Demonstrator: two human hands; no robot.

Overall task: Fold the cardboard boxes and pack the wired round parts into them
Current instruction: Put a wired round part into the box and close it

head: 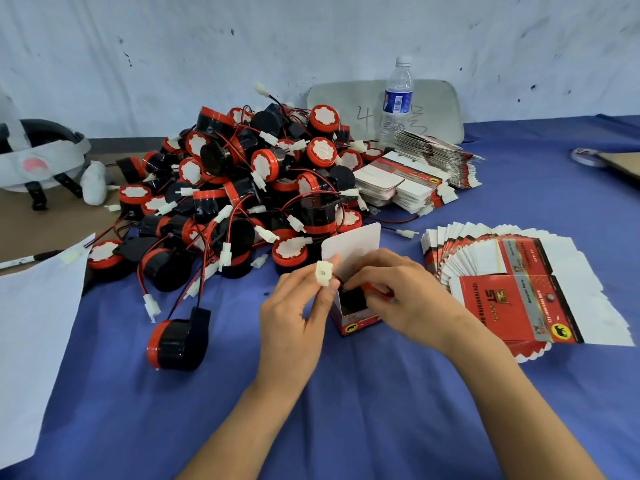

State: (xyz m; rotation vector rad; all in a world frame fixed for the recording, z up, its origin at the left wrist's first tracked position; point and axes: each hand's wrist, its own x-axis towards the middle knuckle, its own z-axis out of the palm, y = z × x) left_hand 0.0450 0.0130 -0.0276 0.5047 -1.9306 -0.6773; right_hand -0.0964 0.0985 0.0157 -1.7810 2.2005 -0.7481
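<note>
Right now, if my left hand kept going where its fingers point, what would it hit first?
Likely the raised white flap of the open box, just beyond the plug the left hand pinches; the pile of round parts lies behind. Depth is uncertain.

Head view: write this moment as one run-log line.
step: packing | left hand: pinches white connector | right hand: holds wired round part inside red box | lid flap: up

scuffed white wall (207, 46) with dark marks all over, blue cloth (381, 393) covering the table, bare brown tabletop (41, 216) at the left edge — flat, even light
</note>
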